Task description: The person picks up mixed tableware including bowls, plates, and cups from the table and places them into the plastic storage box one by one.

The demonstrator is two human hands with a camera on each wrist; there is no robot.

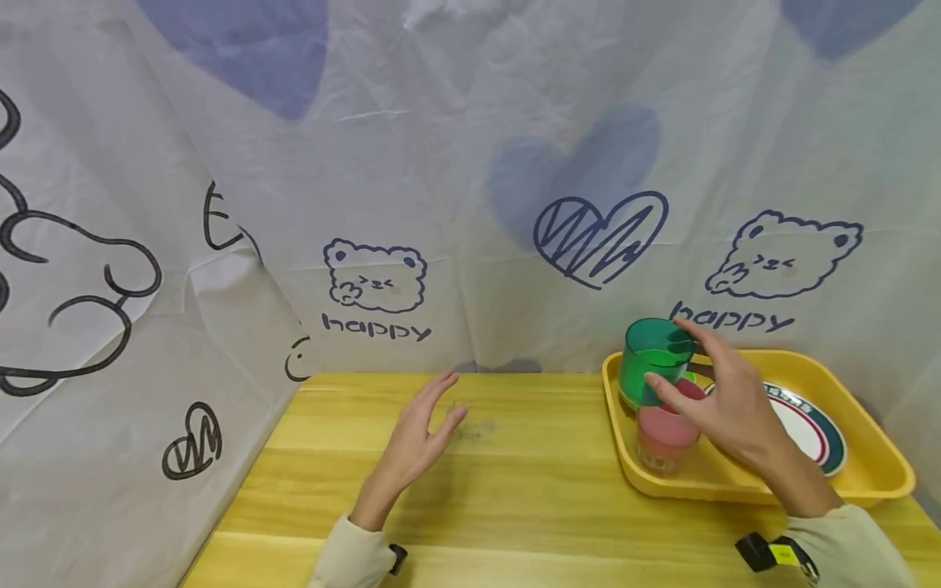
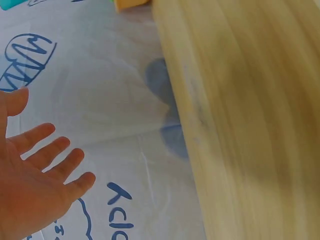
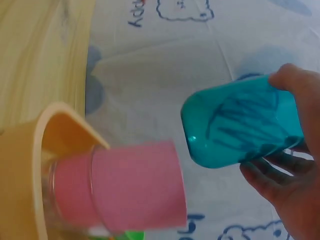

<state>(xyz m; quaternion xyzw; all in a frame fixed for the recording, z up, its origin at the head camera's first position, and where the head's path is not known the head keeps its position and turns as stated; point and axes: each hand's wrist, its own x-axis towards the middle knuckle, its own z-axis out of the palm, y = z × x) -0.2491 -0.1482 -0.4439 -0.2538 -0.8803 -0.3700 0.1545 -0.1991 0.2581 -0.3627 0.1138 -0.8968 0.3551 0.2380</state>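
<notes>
My right hand holds a translucent green cup between thumb and fingers, over the left end of a yellow tray. In the right wrist view the cup is held near its rim, above the level of a pink cup. That pink cup stands in the tray, inside or on a clear cup. A white plate with a dark green rim lies in the tray, partly behind my right hand. My left hand is raised over the table, fingers relaxed and holding nothing.
The tray sits at the right of a wooden table. Light cloth printed with hearts and bears hangs behind the table and along its left side. Something bright green shows low in the tray, by the pink cup.
</notes>
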